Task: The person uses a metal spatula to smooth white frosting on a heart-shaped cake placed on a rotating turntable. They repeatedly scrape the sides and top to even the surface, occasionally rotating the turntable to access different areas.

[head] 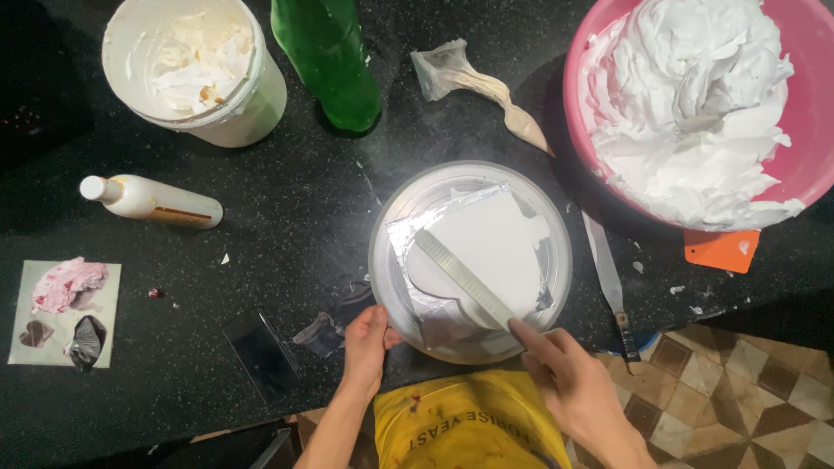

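Observation:
A round turntable (pixel 388 217) stands on the black counter and carries a foil-covered board (pixel 407 233) with a white-frosted cake (pixel 493 247) on it. My left hand (pixel 365 346) rests against the turntable's near left rim. My right hand (pixel 569 382) holds a long toothed scraper (pixel 460 276) that lies slanted against the cake's front side.
A pink bowl (pixel 580 52) of white cream sits at the far right, with an orange scraper (pixel 721 250) below it and a palette knife (pixel 605 278) beside the turntable. A white bucket (pixel 248 108), green bottle (pixel 330 61), piping bag (pixel 478 82), white bottle (pixel 152 200) and a board with pink cream (pixel 62 313) lie at the left.

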